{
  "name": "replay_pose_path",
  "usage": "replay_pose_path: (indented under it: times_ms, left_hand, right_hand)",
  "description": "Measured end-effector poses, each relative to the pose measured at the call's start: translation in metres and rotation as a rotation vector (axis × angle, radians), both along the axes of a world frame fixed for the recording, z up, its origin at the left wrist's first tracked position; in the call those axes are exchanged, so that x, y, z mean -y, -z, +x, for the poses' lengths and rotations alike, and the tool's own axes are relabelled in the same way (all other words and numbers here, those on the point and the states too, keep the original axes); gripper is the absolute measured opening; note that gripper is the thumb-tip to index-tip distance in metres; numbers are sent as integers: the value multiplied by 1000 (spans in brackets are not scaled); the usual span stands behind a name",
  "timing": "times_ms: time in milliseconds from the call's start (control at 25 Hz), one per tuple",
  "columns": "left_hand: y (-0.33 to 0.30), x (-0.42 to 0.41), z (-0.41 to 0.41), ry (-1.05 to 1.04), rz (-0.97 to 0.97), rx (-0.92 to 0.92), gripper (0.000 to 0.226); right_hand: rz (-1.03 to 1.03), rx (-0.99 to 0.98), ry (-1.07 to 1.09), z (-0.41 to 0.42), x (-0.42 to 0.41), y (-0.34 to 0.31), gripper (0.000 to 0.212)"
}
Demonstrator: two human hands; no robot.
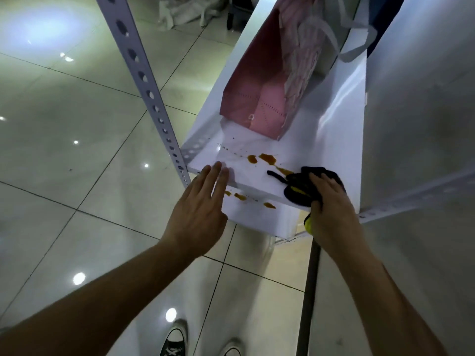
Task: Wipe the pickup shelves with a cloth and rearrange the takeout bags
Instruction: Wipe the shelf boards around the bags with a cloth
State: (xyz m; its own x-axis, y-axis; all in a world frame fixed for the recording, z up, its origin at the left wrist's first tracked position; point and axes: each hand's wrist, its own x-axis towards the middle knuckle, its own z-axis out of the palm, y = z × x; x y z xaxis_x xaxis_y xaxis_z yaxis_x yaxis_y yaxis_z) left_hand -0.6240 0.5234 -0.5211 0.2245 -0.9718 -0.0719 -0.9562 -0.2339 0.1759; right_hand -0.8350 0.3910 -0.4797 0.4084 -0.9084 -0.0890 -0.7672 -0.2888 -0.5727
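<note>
Our shoes [177, 341] stand on the tiled floor [64, 155] below. We reach our left hand [199, 209] forward with fingers straight and spread, its fingertips over the front edge of the white shelf [257, 181]. Our right hand [330, 204] grips a dark cloth [299, 187] with a yellow underside, pressing it on the shelf beside brown spills [267, 158]. Further back on that shelf stands a pink bag [253, 80].

Dark cloth [305, 186] on stained white shelf [334, 129] — pink bag [246, 86] upright behind
</note>
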Motion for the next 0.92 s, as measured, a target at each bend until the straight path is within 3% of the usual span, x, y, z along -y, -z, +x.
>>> replay_pose_path:
  times_ms: [120, 400, 560, 920]
  left_hand:
    - [10, 3, 13, 2, 7, -23, 81]
    - [4, 0, 17, -71, -88, -191, 75]
    - [5, 0, 13, -118, -135, -269, 68]
    - [9, -5, 16, -136, -88, -245, 72]
  right_hand:
    - [45, -149, -48, -1, 6, 21, 68]
    - [4, -103, -315, 49, 0, 22, 69]
    - [-13, -103, -316, 81, -7, 20, 69]
    - [-52, -230, -496, 161, 5, 14, 79]
